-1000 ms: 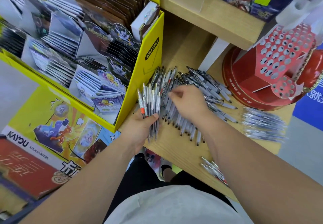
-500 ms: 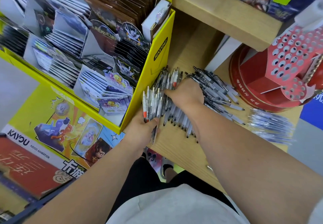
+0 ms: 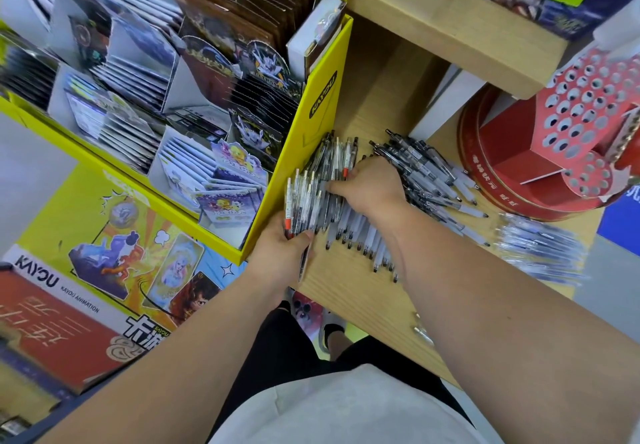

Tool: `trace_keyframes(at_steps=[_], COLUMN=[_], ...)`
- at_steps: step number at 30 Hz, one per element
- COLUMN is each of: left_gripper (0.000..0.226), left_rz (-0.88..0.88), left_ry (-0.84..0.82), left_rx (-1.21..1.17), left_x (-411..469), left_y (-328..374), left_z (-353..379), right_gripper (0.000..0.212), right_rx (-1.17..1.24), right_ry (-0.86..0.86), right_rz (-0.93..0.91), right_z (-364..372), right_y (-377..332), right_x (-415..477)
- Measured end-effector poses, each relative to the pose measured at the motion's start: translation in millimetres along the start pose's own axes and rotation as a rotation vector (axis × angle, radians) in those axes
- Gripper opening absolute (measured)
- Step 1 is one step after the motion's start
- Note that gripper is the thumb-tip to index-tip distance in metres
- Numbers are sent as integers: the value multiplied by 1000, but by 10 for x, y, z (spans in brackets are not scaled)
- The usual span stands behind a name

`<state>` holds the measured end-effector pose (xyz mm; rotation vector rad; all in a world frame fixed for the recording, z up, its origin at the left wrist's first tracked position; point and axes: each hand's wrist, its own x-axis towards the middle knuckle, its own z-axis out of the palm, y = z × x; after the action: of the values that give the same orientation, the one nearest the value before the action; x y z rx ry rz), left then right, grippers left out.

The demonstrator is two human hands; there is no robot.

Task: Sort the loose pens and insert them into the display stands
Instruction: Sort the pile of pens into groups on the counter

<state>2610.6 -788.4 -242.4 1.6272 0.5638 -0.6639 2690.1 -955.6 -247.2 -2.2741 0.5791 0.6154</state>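
Left hand (image 3: 282, 246) fingers closed on a bundle of pens (image 3: 301, 204). Right hand (image 3: 369, 187) lies flat on the loose pens (image 3: 360, 232) on the desk (image 3: 349, 291), fingers narrow, pinch unclear. Better pull one pen w/ same color, tips aligned. Red stand (image 3: 585, 131) waits at right.

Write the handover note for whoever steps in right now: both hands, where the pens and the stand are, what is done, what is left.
Left hand: shut on a fanned bundle of pens, one with an orange grip, beside the yellow card display.
Right hand: palm down on the loose pen pile, fingers reaching toward the bundle; whether it holds a pen cannot be told.
Wrapped pens lie apart at the right of the wooden shelf.
Red display stand: every hole in view is empty.
Done: part of the sorting.
Left: finish sorting, insert all pens.
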Motion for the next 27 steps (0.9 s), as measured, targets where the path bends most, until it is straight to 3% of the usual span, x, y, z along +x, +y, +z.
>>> trace_keyframes(at_steps=[11,15,18,27], left_gripper=[18,17,17,19], left_rz=[14,29,26,3], left_ry=[31,38,39,-68], left_rx=[-23,-40,-66,-62], left_x=[-13,-38,-67,-305], left_y=[37,90,100,110], left_z=[86,165,184,248], right_gripper=[37,65,35,32], right_rx=[308,308,325,265], right_ry=[-13,-19,-83,-230], right_rz=[10,9,0,-48], right_z=[18,-18,-75,-561], right_y=[78,79,109,505], right_x=[-84,-140,-185,-709])
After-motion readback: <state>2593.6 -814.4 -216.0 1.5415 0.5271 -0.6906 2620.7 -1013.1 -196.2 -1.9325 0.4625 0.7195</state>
